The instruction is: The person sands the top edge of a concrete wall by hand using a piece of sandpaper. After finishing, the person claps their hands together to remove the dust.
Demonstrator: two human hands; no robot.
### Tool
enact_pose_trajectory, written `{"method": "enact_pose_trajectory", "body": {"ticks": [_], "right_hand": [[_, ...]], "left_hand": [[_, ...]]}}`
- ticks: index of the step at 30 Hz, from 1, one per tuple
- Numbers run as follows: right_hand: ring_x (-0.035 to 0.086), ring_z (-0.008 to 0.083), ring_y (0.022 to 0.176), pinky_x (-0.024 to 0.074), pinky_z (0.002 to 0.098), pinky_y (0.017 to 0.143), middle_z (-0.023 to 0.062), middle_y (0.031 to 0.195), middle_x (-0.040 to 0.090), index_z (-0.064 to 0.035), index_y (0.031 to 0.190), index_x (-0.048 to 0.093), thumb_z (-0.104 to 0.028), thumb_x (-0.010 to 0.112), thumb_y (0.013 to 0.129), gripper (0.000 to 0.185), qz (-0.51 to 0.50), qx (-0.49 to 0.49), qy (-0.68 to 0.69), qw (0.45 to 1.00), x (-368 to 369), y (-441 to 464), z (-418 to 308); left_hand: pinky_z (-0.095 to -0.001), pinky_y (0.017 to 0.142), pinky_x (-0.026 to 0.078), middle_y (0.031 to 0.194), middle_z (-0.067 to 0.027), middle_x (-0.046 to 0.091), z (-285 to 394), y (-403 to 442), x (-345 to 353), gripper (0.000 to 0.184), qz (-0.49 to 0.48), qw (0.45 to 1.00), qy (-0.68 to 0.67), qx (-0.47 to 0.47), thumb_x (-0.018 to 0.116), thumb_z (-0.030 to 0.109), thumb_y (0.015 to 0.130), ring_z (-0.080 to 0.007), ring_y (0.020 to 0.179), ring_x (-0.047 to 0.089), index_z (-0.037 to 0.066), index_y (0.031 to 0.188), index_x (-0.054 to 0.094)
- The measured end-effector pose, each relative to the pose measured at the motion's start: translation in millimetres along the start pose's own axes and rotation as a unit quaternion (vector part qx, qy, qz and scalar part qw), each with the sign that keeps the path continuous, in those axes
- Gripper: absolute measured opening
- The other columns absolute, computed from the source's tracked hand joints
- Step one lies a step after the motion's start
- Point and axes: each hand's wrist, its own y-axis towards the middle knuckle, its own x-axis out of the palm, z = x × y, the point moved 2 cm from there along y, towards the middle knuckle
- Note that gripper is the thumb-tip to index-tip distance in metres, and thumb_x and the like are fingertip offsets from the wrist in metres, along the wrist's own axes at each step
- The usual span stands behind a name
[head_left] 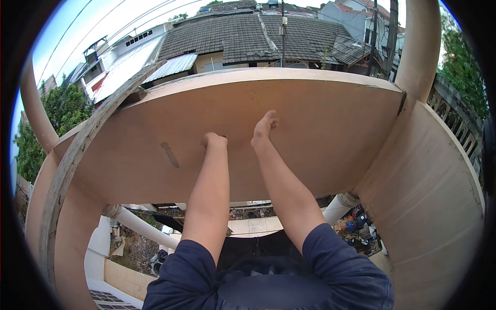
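Note:
Both bare arms reach forward from dark blue short sleeves toward a peach-painted wall (320, 129). My left hand (213, 138) is in front of the wall, bent at the wrist, its fingers mostly hidden behind the back of the hand. A small dark spot shows at its right edge; I cannot make out what it is. Higher and to the right, my right hand (265, 125) is raised with its fingers loosely bent and apart, nothing visible in it. Whether either hand touches the wall is unclear. A grey scraped patch (169, 155) marks the wall left of my left hand.
A weathered grey strip (85, 137) curves along the left side. Round posts (417, 46) and a side wall (434, 191) stand right. Below are pale pipes (147, 226), tiled floor and heaped clutter (361, 227). Tiled roofs (212, 39) and overhead wires lie beyond.

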Motion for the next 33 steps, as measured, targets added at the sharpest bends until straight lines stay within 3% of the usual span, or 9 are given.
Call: {"method": "enact_pose_trajectory", "body": {"ticks": [5, 7, 8, 10, 11, 14, 17, 22, 33], "right_hand": [[-0.023, 0.0382, 0.162, -0.0089, 0.0568, 0.130, 0.0194, 0.174, -0.027, -0.0053, 0.167, -0.020, -0.074, 0.025, 0.106, 0.101, 0.044, -0.154, -0.211, 0.964, 45, 19, -50], [-0.022, 0.0406, 0.162, -0.0110, 0.0605, 0.128, 0.0196, 0.176, -0.023, -0.0076, 0.169, -0.014, -0.069, 0.029, 0.108, 0.097, -0.013, -0.364, -0.451, 0.815, 56, 0, -73], [-0.022, 0.0406, 0.162, -0.0110, 0.0605, 0.128, 0.0196, 0.176, -0.023, -0.0076, 0.169, -0.014, -0.069, 0.029, 0.108, 0.097, -0.013, -0.367, -0.451, 0.814, 59, -3, -82], [-0.021, 0.0406, 0.162, -0.0134, 0.0649, 0.126, 0.0157, 0.178, -0.018, -0.0132, 0.171, -0.007, -0.069, 0.032, 0.108, 0.093, -0.028, -0.402, -0.592, 0.698, 68, -8, -93], [-0.021, 0.0406, 0.162, -0.0134, 0.0649, 0.126, 0.0157, 0.178, -0.018, -0.0132, 0.171, -0.007, -0.069, 0.032, 0.108, 0.093, -0.028, -0.406, -0.590, 0.697, 71, -7, -99], [-0.020, 0.0367, 0.163, -0.0160, 0.0685, 0.124, 0.0088, 0.180, -0.012, -0.0178, 0.173, 0.003, -0.066, 0.033, 0.109, 0.086, -0.041, -0.478, -0.646, 0.594, 83, -2, -117], [-0.019, 0.0339, 0.164, -0.0150, 0.0668, 0.126, 0.0079, 0.180, -0.010, -0.0185, 0.173, 0.006, -0.066, 0.040, 0.107, 0.088, -0.013, -0.529, -0.639, 0.558, 78, 4, -109], [0.013, 0.0337, 0.165, 0.0021, 0.0664, 0.129, 0.0092, 0.178, 0.020, -0.0168, 0.169, 0.029, -0.056, 0.057, 0.100, 0.084, -0.034, -0.655, -0.555, 0.511, 24, 26, -36], [0.018, 0.0360, 0.163, -0.0014, 0.0677, 0.129, 0.0072, 0.175, 0.029, -0.0180, 0.162, 0.044, -0.059, 0.058, 0.099, 0.076, -0.046, -0.666, -0.621, 0.410, -72, 59, 72]], "left_hand": [[-0.0389, 0.130, 0.029, 0.172, -0.0141, 0.034, 55, -96, 88, 0.063, 0.031, 0.999, 0.007, -0.005, 0.021, 0.037, 0.115, -0.0313, 0.160, 0.030, 0.000, 0.166, 0.026], [-0.0397, 0.134, 0.016, 0.174, -0.0156, 0.029, 51, -53, 123, 0.064, -0.009, 0.908, 0.272, 0.319, 0.021, 0.039, 0.116, -0.0320, 0.164, 0.016, 0.000, 0.166, 0.027], [-0.0397, 0.134, 0.016, 0.174, -0.0156, 0.029, 52, -40, 135, 0.064, -0.011, 0.909, 0.269, 0.319, 0.021, 0.039, 0.116, -0.0320, 0.164, 0.016, 0.000, 0.166, 0.027], [-0.0453, 0.134, 0.011, 0.176, -0.0133, 0.023, 64, -37, 157, 0.063, -0.055, 0.701, 0.342, 0.624, 0.025, 0.045, 0.115, -0.0337, 0.165, 0.008, 0.009, 0.167, 0.030], [-0.0453, 0.134, 0.011, 0.176, -0.0133, 0.023, 69, -53, 156, 0.063, -0.055, 0.701, 0.338, 0.625, 0.025, 0.045, 0.115, -0.0337, 0.165, 0.008, 0.009, 0.167, 0.030], [-0.0582, 0.131, 0.011, 0.175, -0.0072, 0.030, 62, -73, 159, 0.058, -0.177, 0.343, 0.556, 0.736, 0.033, 0.050, 0.114, -0.0357, 0.164, 0.014, 0.021, 0.165, 0.041], [-0.0593, 0.131, 0.012, 0.174, -0.0048, 0.033, 48, -43, 142, 0.057, -0.216, 0.216, 0.622, 0.721, 0.042, 0.046, 0.113, -0.0354, 0.163, 0.022, 0.021, 0.163, 0.044], [-0.0618, 0.130, 0.015, 0.174, -0.0044, 0.032, 3, 0, 78, 0.060, -0.199, 0.217, 0.471, 0.831, 0.059, 0.041, 0.103, -0.0352, 0.161, 0.026, 0.025, 0.160, 0.049], [-0.0720, 0.126, 0.008, 0.174, -0.0168, 0.029, -56, 127, -54, 0.061, -0.188, 0.194, 0.539, 0.797, 0.049, 0.050, 0.107, -0.0477, 0.161, 0.017, 0.021, 0.160, 0.048]]}}
